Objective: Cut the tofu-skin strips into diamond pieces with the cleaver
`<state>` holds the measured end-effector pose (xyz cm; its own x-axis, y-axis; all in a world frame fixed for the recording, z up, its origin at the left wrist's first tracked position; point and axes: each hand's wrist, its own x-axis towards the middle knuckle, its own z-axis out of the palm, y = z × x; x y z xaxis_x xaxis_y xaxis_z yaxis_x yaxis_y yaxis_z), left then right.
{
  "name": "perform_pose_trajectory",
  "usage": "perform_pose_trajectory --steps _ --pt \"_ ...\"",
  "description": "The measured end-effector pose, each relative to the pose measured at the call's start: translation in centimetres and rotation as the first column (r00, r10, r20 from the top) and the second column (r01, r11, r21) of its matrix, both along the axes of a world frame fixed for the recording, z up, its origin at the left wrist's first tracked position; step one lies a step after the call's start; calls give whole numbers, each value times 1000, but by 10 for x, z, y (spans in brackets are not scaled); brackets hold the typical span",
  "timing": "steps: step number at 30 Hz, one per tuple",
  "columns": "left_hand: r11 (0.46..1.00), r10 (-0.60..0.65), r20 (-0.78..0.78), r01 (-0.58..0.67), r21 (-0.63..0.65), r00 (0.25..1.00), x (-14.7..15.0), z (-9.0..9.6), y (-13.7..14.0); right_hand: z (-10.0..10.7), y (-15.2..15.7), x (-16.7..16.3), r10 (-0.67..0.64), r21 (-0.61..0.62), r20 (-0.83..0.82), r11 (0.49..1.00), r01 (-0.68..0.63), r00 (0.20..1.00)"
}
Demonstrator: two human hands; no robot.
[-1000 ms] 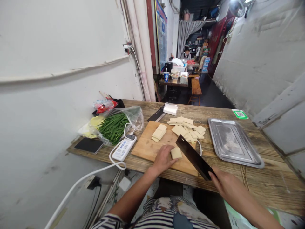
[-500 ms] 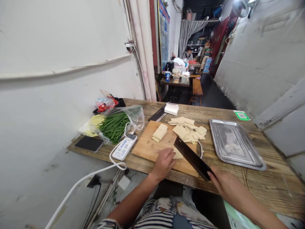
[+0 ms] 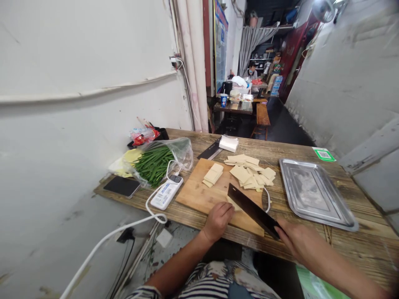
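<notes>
My right hand [image 3: 293, 236] grips the handle of a dark cleaver [image 3: 253, 211], whose blade points away to the left above the cutting board [image 3: 199, 195]. A pale dried tofu sheet [image 3: 234, 202] lies under the blade, partly hidden by it. My left hand [image 3: 218, 219] has its fingers curled and pressed together at the near left edge of this sheet. Farther back on the board is a small stack of tofu strips [image 3: 213, 174]. A loose heap of cut tofu sheets [image 3: 251, 172] lies at the board's far right edge.
A metal tray [image 3: 318, 193] stands right. Chives [image 3: 154, 164] in a plastic bag, a white power bank [image 3: 167, 193] with a cable, and a phone [image 3: 121, 187] lie left. Behind the board are another knife [image 3: 210, 149] and a white tissue pack [image 3: 229, 143]. A person [image 3: 252, 71] sits far back.
My left hand's fingers have drawn in and shifted slightly toward me on the tofu sheet. The cleaver stays nearly the same over the board. The whole view has shifted a little.
</notes>
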<state>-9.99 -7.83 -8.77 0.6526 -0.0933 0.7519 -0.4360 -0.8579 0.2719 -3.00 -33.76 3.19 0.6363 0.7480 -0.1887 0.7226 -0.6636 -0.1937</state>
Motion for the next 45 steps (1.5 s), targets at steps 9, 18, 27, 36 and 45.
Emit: perform_pose_trajectory --steps 9,18,27,36,45 --pt "1000 -5 6 5 -8 1000 1 -9 0 13 8 10 49 -115 -14 992 -50 999" --pt "999 0 -37 -1 -40 999 2 -3 1 13 30 14 79 -171 -89 981 -94 993" --pt "990 133 -98 -136 -25 986 0 4 -1 -29 -8 -8 9 306 186 950 -67 982" --pt "884 175 -567 126 451 805 31 48 8 -43 -19 -23 -273 620 -5 754 217 962" --pt "846 322 -632 85 526 705 55 74 2 -98 -33 -40 -363 592 -382 610 527 850"
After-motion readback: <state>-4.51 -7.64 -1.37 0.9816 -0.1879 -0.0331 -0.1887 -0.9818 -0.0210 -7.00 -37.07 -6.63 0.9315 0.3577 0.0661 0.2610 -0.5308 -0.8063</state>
